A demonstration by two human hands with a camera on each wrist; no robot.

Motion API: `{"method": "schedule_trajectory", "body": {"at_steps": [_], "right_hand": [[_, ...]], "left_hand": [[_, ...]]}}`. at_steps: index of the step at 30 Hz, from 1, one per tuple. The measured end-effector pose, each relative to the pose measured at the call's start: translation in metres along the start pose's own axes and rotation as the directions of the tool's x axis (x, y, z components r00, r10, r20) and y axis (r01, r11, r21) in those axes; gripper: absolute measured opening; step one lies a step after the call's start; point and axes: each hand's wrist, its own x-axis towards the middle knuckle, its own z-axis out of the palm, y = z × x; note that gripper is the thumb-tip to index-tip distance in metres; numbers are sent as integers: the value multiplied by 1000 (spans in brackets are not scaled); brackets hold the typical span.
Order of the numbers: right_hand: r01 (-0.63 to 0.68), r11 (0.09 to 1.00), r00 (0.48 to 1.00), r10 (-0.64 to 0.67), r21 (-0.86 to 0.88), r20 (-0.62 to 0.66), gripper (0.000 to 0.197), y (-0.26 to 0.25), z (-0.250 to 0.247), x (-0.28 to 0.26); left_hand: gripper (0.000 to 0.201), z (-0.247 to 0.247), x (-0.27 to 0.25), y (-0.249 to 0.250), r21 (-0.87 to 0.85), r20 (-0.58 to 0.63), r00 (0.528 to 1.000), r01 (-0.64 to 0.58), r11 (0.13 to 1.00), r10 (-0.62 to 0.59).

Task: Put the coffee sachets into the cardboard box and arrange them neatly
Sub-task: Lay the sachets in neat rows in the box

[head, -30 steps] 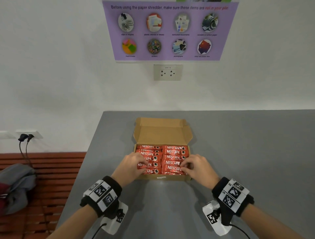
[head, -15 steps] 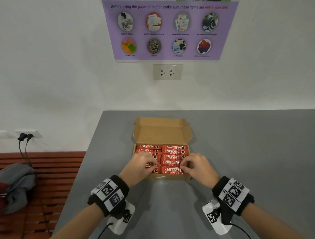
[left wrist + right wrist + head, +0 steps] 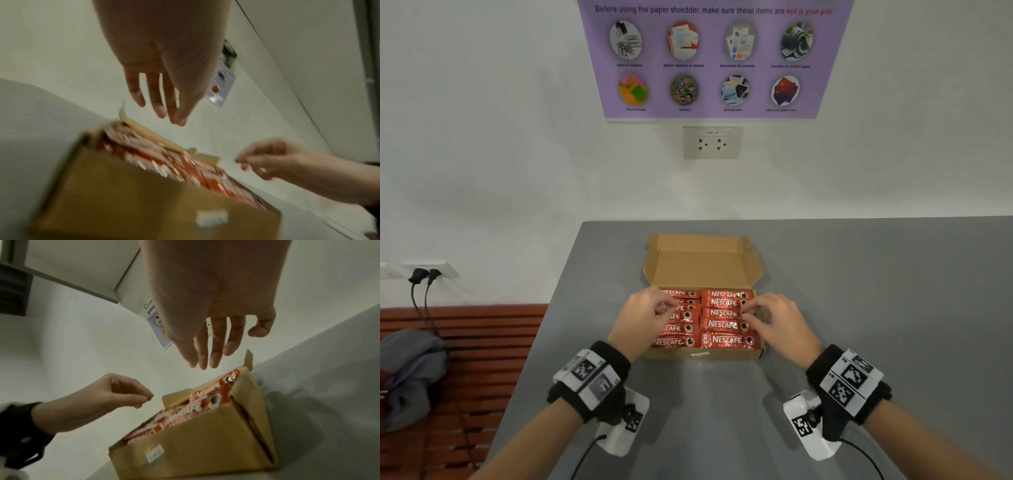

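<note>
On the grey bench point(image 3: 859, 308), the cardboard box point(image 3: 702, 263) stood with its lid flap up at 12 o'clock, the red coffee sachets point(image 3: 726, 325) lying inside in two columns. The left hand point(image 3: 643, 318) hovered over the sachets at 9 o'clock, the right hand point(image 3: 780, 322) at 3 o'clock. Both hands hung with loosely relaxed fingers, holding nothing. A purple poster point(image 3: 712, 58) hung above a wall socket point(image 3: 712, 142).

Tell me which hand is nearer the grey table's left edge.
Left. The left hand hovers over the left column of red coffee sachets in the brown cardboard box, nearest that grey table edge; the right hand hovers over the right column.
</note>
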Motion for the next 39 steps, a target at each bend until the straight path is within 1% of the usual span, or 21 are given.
{"method": "schedule_trajectory", "body": {"at_steps": [1, 2, 4, 6, 9, 12, 15, 19, 23, 24, 25, 26, 27, 28, 29, 30, 33, 35, 37, 38, 39], "right_hand": [[8, 1000, 1000, -8, 4, 4, 14, -4, 0, 3], [22, 1000, 1000, -22, 4, 20, 13, -11, 1, 6], [74, 997, 995, -73, -2, 68, 15, -28, 9, 12], [132, 991, 986, -129, -20, 106, 18, -46, 22, 20], [162, 985, 976, -150, -65, 158, 22, -64, 39, 33], [172, 977, 966, -142, -125, 217, 22, -71, 48, 43], [175, 971, 965, -136, -164, 222, 22, -72, 52, 48], [165, 966, 965, -117, -198, 233, 25, -73, 52, 50], [159, 968, 966, -113, -195, 231, 24, -70, 54, 49], [157, 970, 966, -113, -183, 233, 23, -70, 55, 49], [151, 975, 967, -111, -162, 231, 24, -70, 55, 49], [145, 980, 969, -113, -135, 219, 25, -70, 54, 49], [127, 986, 974, -103, -109, 201, 26, -70, 52, 49], [107, 991, 980, -91, -86, 176, 26, -68, 49, 50], [84, 994, 987, -73, -70, 144, 25, -65, 45, 50], [60, 996, 993, -53, -61, 108, 24, -60, 40, 50], [-50, 997, 999, 51, -59, 19, 23, -41, 23, 43], [-144, 989, 989, 143, -19, -47, 31, -27, 13, 34], [-247, 965, 962, 256, 92, -96, 43, -18, 7, 22], [-291, 943, 947, 308, 160, -88, 47, -15, 6, 16], [-333, 916, 934, 353, 223, -52, 49, -14, 8, 10]], "left_hand": [[16, -7, 1, -6, 13, -17, 999, 49, 999, -48], [18, -11, 0, -11, 31, 5, 996, 85, 996, -85], [22, -14, -2, -16, 63, 93, 988, 121, 991, -127], [27, -14, -7, -17, 78, 142, 979, 136, 988, -146], [32, -8, -13, -18, 100, 162, 978, 118, 988, -134], [32, -5, -17, -19, 117, 175, 980, 78, 990, -98], [30, -2, -18, -22, 112, 177, 983, 36, 993, -56], [30, 0, -20, -25, 102, 168, 985, 23, 995, -40], [32, 2, -21, -29, 130, 189, 981, 10, 992, -35], [32, 2, -21, -30, 132, 184, 982, 7, 991, -32], [30, 1, -21, -30, 129, 150, 988, 8, 992, -27], [27, -1, -20, -29, 114, 86, 996, 24, 993, -34], [23, -5, -19, -30, 79, -4, 998, 61, 995, -60], [19, -9, -17, -31, 33, -92, 989, 115, 993, -112], [18, -13, -15, -32, -13, -157, 973, 172, 985, -171], [19, -15, -13, -34, -47, -186, 956, 220, 974, -225], [26, -13, -12, -35, -151, -154, 933, 303, 941, -325], [31, -6, -14, -37, -254, -131, 908, 357, 899, -398], [33, 2, -13, -43, -383, -73, 865, 436, 814, -497], [30, 8, -14, -46, -457, -31, 838, 473, 753, -545], [25, 12, -14, -47, -532, 11, 814, 496, 686, -581]]}}
